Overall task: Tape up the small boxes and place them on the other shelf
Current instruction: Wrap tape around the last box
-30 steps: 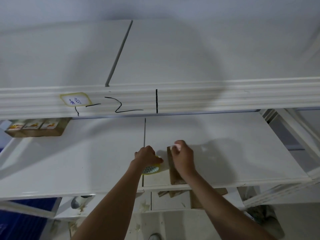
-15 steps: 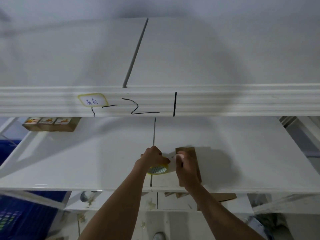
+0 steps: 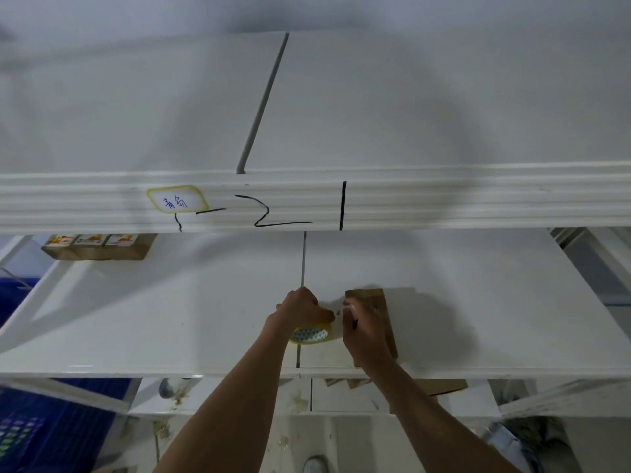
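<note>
1. Gripping the tape roll [image 3: 310,334] in the left hand [image 3: 302,310], fingers curled round it, keeping it just beside the box [image 3: 374,302] so the tape can feed across.
2. Pressing down on the box with the right hand [image 3: 363,331], thumb and finger apparently pinching the tape end [image 3: 350,307], probably to start a strip; tape itself too faint to confirm.
3. Working with hands close together, nearly touching, on the middle shelf [image 3: 170,319].
4. Keeping the box flat near the shelf's front edge, within easy reach.
5. Leaving three boxes [image 3: 99,246] at the shelf's far left, well apart.
</note>
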